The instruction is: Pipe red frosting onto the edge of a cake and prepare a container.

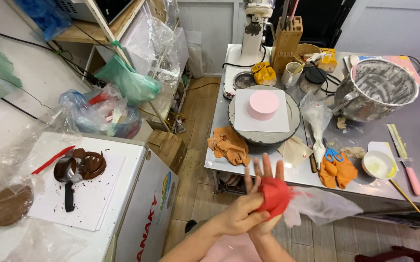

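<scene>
- Nearest the lens, two bare hands meet in mid-air just off the near edge of the grey steel worktable (413,160); between them is a clear plastic piping bag filled with red cream (280,196).
- Left hand (241,216) wraps its fingers round the red bulge from the left side, closed on the bag.
- Right hand (264,178) lies behind the bag with fingers spread straight and pointing upward, palm pressed to the red mass rather than curled about it.
- Empty, crumpled end of the bag trails to the right, hanging free above the floor.
- On the worktable, a round pink cake (263,104) sits on a white square board atop a grey turntable (292,127).
- Near it lie orange cloths (228,144), blue-handled scissors (333,155), a second piping bag with white cream (316,121) and a large metal mixing bowl (376,90).
- To the left, a white chest freezer (144,204) carries a white board with chocolate shavings (91,164).
</scene>
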